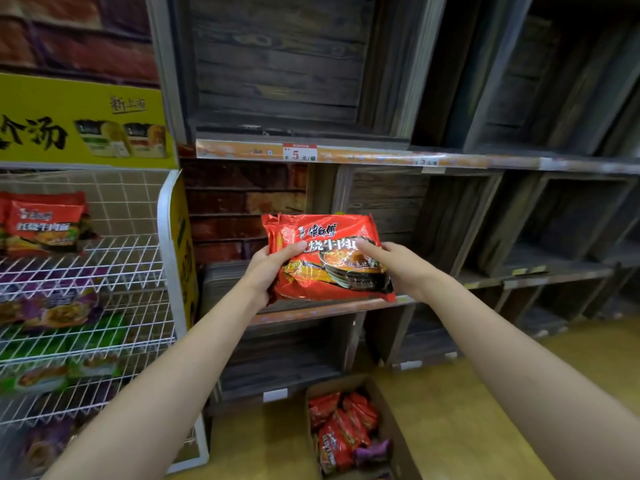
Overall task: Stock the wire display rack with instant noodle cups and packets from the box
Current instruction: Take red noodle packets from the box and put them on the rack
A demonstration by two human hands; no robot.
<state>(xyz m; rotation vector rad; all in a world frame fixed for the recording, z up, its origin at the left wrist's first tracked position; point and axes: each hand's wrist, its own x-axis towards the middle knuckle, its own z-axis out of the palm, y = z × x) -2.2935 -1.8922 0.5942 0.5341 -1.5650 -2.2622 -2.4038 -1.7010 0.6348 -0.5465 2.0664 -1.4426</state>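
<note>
Head view is showing both bare arms reaching forward, holding a red packet up in front of the dark wooden shelves, well to the right of the wire rack. The left hand is gripping the packet's left edge, thumb on the printed face and the other fingers hidden behind it, so it is closed on the packet. The right hand is resting against the right side, its fingers lying fairly straight across the front rather than curled; how firmly it is gripping I cannot tell. The packet is looking like a multi-pack, since a few layered edges are showing at its top left. On the rack, a matching red packet is sitting on the upper tier, with purple and green ones blurred on the tiers below. The box is standing on the floor below the hands, with more red packets and a purple one inside. Judging from this, the packet is being carried toward the rack. The glossy film is likely slippery, so with the right hand only laid flat it could slide out during the leftward swing. The rack's white side frame is standing between packet and tiers, so a corner could snag there.
</note>
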